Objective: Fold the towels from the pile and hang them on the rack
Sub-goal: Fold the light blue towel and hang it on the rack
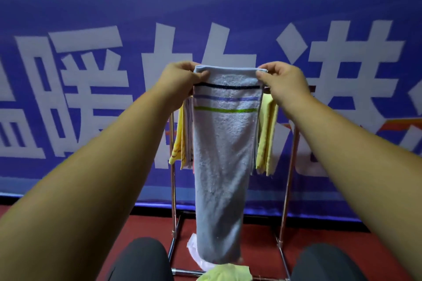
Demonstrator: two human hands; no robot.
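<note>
Head view: L hand (182,77) & R hand (280,82) are raised in front, each pinching a top corner of the grey-blue towel (225,155), thumb on the near face, fingers curled behind. Top edge is pulled straight & level btw the hands. Towel hangs long & narrow, side edges tapering inward twd the bottom. 3 stripes cross it near the top: navy, violet-blue, green. Lower end hangs close to the red floor (319,235), just above a yellow-green towel (226,272) lying there, w/ a clear plastic bag (193,246) beside it.

Towel is held in front of the rack (172,189), btw its 2 chrome uprights. Top bar is hidden behind towel & hands, so can't tell if they touch. On the rack already: yellow towel (179,139) & a pale striped towel (189,134) at the L end, yellow folded towels (267,134) at the R end. Mid stretch btw them is covered by the held towel. Blue banner (91,75) stands right behind the rack.
</note>
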